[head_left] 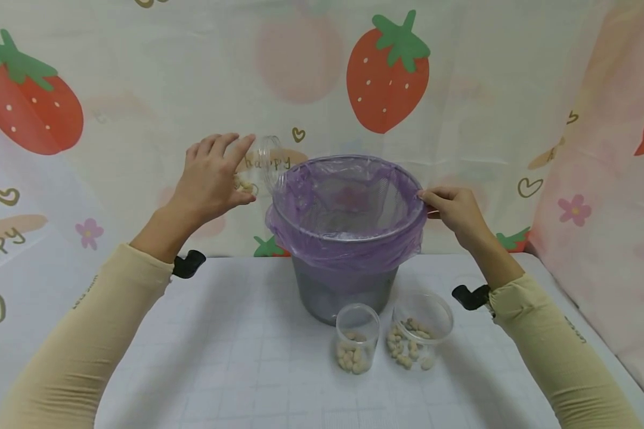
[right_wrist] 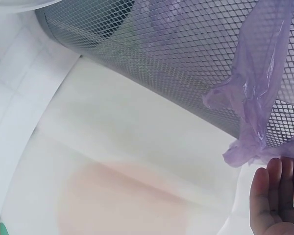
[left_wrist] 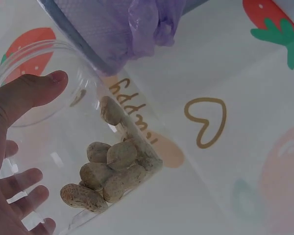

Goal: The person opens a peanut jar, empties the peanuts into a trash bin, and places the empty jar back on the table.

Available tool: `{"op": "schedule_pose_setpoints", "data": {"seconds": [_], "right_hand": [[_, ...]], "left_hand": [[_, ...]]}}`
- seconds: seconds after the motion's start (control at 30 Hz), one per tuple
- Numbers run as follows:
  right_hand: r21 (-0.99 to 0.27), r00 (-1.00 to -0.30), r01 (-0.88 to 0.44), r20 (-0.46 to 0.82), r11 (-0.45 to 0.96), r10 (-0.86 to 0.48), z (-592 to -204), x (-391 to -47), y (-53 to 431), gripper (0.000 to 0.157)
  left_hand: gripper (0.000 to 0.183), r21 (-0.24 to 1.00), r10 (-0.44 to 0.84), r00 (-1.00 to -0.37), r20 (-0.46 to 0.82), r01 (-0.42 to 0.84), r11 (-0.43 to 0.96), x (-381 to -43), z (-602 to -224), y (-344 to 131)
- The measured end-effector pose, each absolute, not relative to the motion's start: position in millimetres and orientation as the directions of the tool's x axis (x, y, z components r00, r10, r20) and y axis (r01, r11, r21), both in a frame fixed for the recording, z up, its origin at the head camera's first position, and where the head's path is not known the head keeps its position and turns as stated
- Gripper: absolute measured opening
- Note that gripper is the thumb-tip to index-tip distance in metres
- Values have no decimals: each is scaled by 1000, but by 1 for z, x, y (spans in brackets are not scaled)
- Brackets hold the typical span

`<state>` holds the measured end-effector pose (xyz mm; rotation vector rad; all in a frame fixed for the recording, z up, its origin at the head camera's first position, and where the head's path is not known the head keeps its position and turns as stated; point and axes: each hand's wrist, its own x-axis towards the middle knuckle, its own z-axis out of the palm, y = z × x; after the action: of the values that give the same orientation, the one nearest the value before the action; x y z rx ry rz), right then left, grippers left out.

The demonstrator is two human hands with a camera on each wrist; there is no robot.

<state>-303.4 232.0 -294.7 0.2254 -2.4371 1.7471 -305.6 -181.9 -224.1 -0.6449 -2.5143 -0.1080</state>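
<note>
My left hand [head_left: 209, 173] holds a clear plastic jar [head_left: 271, 164] tipped on its side, its mouth facing the bin rim. In the left wrist view, several unshelled peanuts [left_wrist: 120, 171] lie toward the jar's closed end. A grey mesh bin [head_left: 346, 292] stands beside the jar, lined with a purple plastic bag [head_left: 349, 247] folded over its rim. On the bin's right side my right hand [head_left: 456, 214] pinches the bagged rim between thumb and fingers. The right wrist view shows its fingertips [right_wrist: 274, 169] at the bag's edge, the thumb hidden there.
In front of the bin stand a narrow clear container [head_left: 356, 319] and a wider clear container [head_left: 426, 313], both with peanuts inside. They rest on a white gridded tablecloth [head_left: 236, 369]. A strawberry-printed backdrop [head_left: 311, 59] hangs behind the bin.
</note>
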Motion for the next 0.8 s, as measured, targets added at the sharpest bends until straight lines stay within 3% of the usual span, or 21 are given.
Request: {"op": "schedule_pose_setpoints", "data": {"seconds": [0.2,0.47,0.63,0.8], "right_hand": [[-927,-978,-208,204,312,-45,-294,-303,232,37],[-926,-978,-208,200,315,-58,-295,-304,233,46],[-927,-980,-200,193,317,-56,-295,-304,233,46],[-924,-981,-196,188,328,-58,-295,-305,233,45]], "left_hand": [[97,-84,447,-710,543,484,871,-306,-225,-181],[97,-163,494,-674,550,493,855,-306,-224,-176],[97,-197,509,-666,545,488,850,-306,-224,-173],[97,-243,536,-619,574,496,834,-308,-227,-170]]}}
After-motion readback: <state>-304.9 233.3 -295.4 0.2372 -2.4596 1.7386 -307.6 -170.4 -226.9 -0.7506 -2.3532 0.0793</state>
